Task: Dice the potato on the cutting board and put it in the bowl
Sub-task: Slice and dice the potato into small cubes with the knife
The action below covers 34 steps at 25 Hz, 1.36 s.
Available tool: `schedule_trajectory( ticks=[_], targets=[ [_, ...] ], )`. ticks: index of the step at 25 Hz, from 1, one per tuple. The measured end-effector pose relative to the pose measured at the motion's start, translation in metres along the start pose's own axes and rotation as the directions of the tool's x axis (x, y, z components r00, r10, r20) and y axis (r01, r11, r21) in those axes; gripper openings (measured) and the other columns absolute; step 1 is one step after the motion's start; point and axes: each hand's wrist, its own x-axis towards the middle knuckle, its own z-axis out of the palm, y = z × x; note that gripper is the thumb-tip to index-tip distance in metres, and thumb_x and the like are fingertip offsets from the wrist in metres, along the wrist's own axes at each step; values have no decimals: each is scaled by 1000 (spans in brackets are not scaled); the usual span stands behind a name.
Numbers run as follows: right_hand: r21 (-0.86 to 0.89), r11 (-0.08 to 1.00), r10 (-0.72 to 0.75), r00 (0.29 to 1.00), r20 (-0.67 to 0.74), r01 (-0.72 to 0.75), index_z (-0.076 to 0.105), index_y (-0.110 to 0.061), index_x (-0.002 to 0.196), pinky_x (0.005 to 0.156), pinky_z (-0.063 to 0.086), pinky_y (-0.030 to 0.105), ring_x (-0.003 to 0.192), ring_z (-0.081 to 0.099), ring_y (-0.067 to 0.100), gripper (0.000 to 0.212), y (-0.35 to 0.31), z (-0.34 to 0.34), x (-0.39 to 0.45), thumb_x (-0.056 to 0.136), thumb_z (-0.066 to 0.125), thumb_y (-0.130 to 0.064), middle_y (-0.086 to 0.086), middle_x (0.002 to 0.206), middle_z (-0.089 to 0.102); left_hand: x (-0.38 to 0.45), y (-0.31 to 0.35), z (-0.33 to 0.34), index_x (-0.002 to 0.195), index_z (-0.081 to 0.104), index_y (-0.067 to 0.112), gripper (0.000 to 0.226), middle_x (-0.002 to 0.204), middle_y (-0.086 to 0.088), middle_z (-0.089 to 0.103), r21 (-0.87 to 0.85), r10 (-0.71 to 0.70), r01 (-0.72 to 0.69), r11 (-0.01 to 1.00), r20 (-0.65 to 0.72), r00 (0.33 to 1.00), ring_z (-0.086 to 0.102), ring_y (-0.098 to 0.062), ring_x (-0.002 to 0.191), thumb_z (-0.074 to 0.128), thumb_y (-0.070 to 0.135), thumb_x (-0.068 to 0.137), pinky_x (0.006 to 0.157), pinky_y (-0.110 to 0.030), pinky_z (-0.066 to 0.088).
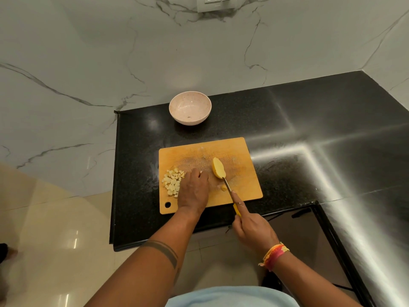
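- Wooden board (241, 185) lies on the black table (309, 129), with a round hole at its near left corner.
- Potato half (218, 168) sits at the middle of the board, pale and uncut.
- Dice (172, 182) are heaped at the board's left edge, a few right on the rim.
- Left hand (193, 191) lies palm down on the board, just beside the dice and touching them; the fingers reach forward toward the heap, but their tips are hidden under the hand, so I cannot tell whether they curl on anything.
- Right hand (252, 229) grips the knife (229, 187) by its yellow handle, fingers wrapped round it, forefinger stretched out along the back of the blade.
- Blade points away from the person, and its tip meets the near end of the potato half.
- One small scrap (223, 187) lies on the board just left of the blade.
- Bowl (207, 107), pinkish, stands on the table beyond the board, well apart from both hands; a tiny dark speck shows at its bottom, no dice in it.
- Marble wall (88, 63) runs behind the table, with a socket plate (215, 3) at the top.
- Bright streaks of light glare across the table on the right.
- Thread band (275, 254), orange and pink, circles the right wrist; a dark inked band crosses the left forearm.
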Motion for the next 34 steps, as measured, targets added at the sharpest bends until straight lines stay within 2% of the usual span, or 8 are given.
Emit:
schedule_trajectory(
  ticks=[3,6,14,17,19,21,27,34],
  targets=[
    [12,999,49,999,-5,-49,-14,-43,157,52,44,39,50,52,16,79,1,2,-4,102,40,-29,-6,59,53,-7,17,-1,108,62,19,15,106,0,55,-127,70,-65,990,32,997,51,-19,92,58,30,99,75,-34,49],
    [11,998,65,998,7,-65,-13,-43,159,51,42,40,50,53,17,78,1,2,-2,102,39,-30,-5,59,54,-15,34,2,112,61,19,26,113,0,53,-252,54,-28,967,98,994,51,-18,100,59,40,98,83,-34,51],
    [-1,998,56,998,39,-56,-10,-42,160,51,40,38,52,53,16,78,-2,1,-5,102,40,-29,-5,61,55,-8,27,-1,115,66,20,20,113,3,53,-318,43,9,948,158,987,51,-17,105,62,28,98,89,-32,48],
    [1,999,34,998,46,-34,-10,-41,160,53,45,40,52,54,16,77,-12,8,-4,101,39,-30,-5,61,55,-17,17,-4,117,65,22,20,111,5,52,-358,25,34,933,158,987,51,-14,104,64,27,97,84,-26,45],
    [-1,999,45,998,48,-45,-9,-40,160,50,40,37,51,51,14,77,-18,9,-3,101,39,-30,-5,61,54,-20,15,-5,118,64,22,20,112,5,52,-352,18,40,935,159,987,51,-14,104,62,28,98,82,-25,43],
    [-12,998,57,997,52,-56,-9,-40,160,49,37,36,51,50,14,77,-22,8,-2,101,39,-30,-5,61,53,-20,17,-5,115,66,20,18,112,4,53,-345,-4,57,937,153,988,51,-15,104,61,27,99,80,-24,40],
    [-27,999,35,996,78,-33,-12,-40,160,55,49,43,53,55,21,81,-26,11,4,99,39,-31,-1,63,57,-17,18,-4,97,68,21,5,101,7,52,-399,-112,173,900,171,979,52,-15,95,65,24,97,74,-26,37],
    [-141,989,62,994,96,-48,-19,-30,159,55,44,37,55,52,21,82,-28,12,1,100,38,-30,2,70,59,-15,22,-6,94,66,20,5,103,5,53,-361,-95,149,921,163,982,52,-17,99,63,24,97,77,-27,42]
  ],
)
